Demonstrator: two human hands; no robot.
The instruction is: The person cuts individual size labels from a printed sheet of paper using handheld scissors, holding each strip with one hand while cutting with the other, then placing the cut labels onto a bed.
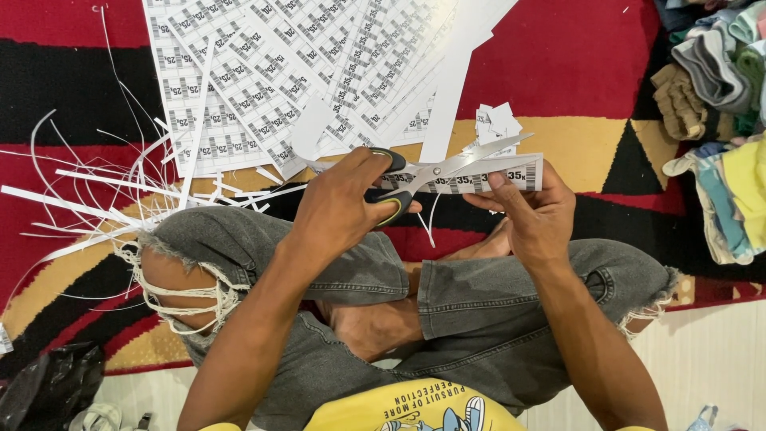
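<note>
The left hand has its fingers closed through the black handles of one pair of scissors, blades parted. The right hand pinches one printed label strip between thumb and fingertips, and the blades cross that strip. Beyond the scissors lies a fan of printed label sheets, too overlapped to count. Left of the scissors, thin paper trimmings scatter over the patterned rug. Right of the scissors sits one pile of folded cloths.
</note>
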